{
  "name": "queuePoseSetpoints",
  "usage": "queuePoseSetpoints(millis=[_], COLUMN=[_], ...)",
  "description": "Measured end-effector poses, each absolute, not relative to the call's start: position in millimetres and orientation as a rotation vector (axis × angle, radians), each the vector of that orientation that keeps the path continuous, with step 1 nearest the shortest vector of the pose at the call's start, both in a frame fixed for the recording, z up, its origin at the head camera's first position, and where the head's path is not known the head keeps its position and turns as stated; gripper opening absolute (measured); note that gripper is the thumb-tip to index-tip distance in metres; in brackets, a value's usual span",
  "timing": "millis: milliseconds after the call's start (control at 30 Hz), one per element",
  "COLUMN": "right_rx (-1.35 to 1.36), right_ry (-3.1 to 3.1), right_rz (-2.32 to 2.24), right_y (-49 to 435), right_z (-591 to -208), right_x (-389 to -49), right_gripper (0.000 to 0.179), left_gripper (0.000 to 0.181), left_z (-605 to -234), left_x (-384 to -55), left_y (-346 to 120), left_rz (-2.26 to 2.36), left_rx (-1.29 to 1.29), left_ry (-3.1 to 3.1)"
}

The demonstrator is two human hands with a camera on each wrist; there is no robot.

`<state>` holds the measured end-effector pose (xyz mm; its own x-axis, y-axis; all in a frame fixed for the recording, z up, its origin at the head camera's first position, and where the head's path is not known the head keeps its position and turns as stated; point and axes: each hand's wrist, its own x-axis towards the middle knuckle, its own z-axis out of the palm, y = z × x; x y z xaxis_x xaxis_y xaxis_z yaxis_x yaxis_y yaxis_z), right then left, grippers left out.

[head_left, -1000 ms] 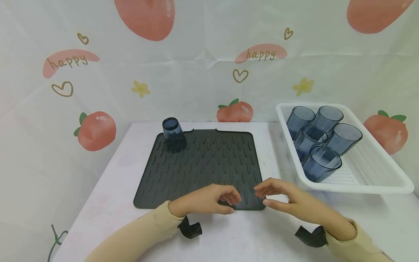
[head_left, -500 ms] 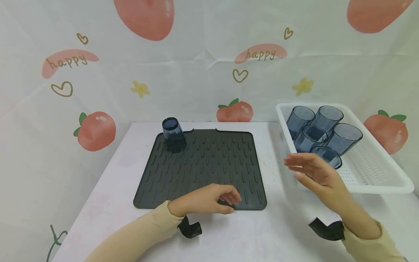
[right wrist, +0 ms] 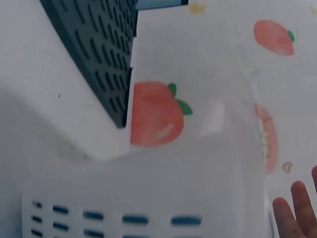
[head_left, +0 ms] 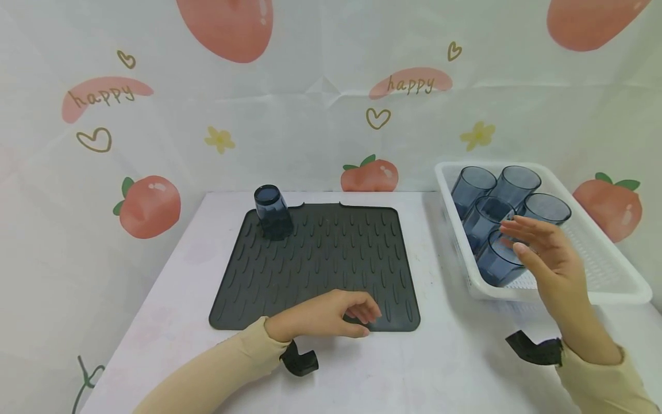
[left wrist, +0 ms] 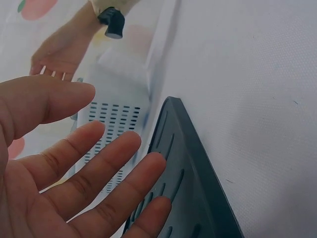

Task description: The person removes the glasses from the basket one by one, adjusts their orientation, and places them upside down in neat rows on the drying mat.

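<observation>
My right hand hovers over the white basket, fingers loosely bent and overlapping the nearest blue glass in the head view. Only fingertips of that hand show at the right wrist view's lower right corner. Several more blue tumblers, such as one at the back left, lean together in the basket's left part. My left hand is over the front edge of the black ridged mat, holding nothing; the left wrist view shows its fingers spread and relaxed. One blue glass stands upside down on the mat's back left corner.
The white perforated basket stands on the right of the white table, its tall side wall between mat and glasses. A printed cloth hangs behind the table. A green cord shows at the lower left.
My right hand has moved right and away from me, from beside the mat's front corner to over the basket's nearest glass. The left hand has stayed in place.
</observation>
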<state>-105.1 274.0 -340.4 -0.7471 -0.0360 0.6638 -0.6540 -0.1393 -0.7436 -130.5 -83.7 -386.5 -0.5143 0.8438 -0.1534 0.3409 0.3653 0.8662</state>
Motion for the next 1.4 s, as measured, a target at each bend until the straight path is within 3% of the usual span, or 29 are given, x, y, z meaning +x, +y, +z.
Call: queuePoseSetpoints(millis=[167,633,1400], right_rx=[0.677,0.046,0.122], right_ry=[-1.715,-2.305,-2.612], right_rz=[1.863,1.339,1.264], right_y=[286.8,312.9,328.0], right_z=[-344.8,-353.1,-365.4], right_x=[-110.4,-113.4,-119.4], right_gripper=[0.043,0.049,0.056], left_gripper=[0.031,0.031,0.030], left_z=[-386.6,-384.9,-383.2], left_x=[-130.8,-131.4,-131.0], left_y=[-83.7,-82.9,-82.1], left_rz=[1.080,1.076,1.080], left_rx=[1.037,1.032,1.027], left_ry=[2.033,2.036,2.031])
